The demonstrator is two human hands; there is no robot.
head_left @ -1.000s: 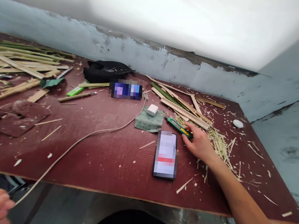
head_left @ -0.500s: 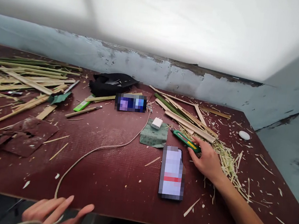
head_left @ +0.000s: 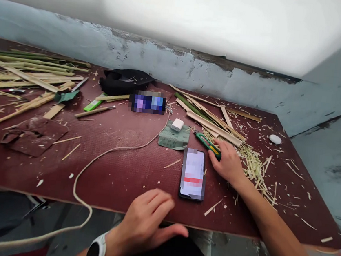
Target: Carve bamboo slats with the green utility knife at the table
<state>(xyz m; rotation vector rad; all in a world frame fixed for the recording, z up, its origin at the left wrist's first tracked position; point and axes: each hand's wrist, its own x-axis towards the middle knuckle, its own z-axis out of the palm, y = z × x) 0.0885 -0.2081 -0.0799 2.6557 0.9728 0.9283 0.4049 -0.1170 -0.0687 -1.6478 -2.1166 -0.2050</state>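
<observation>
Diffuse daylight enters from the far side, where the upper wall [head_left: 201,20] is overexposed to featureless white. The table [head_left: 122,172] is evenly lit, shadows faint. Wide-angle distortion bends edges; corners darken; 2 screens are pixelated.

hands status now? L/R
Left hand: open, empty, fingers on the table edge.
Right hand: fingers on the green utility knife; grip cannot be told.
</observation>
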